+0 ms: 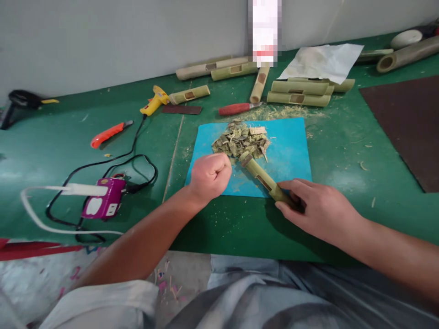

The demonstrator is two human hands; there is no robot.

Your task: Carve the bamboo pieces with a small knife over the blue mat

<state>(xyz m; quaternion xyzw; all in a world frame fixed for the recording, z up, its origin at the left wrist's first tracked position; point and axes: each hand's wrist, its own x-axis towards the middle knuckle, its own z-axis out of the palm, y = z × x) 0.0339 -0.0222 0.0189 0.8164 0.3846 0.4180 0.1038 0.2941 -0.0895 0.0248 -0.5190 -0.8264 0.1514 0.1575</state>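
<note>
My right hand (317, 208) grips the near end of a short green bamboo tube (262, 177) that lies slanted on a blue cutting mat (291, 151). A rectangular notch is cut in the tube's side. The tube's far end touches a heap of bamboo chips (242, 139) at the mat's back. My left hand (210, 176) is clenched in a fist at the mat's left edge, just left of the tube's far end; what it holds, if anything, is hidden.
On the green bench lie several notched bamboo tubes (297, 91), a red-handled knife (236, 108), an orange utility knife (109, 134), a yellow glue gun (154, 101), a purple power strip (103, 203) with cables, white paper (324, 61) and a dark brown sheet (408, 123).
</note>
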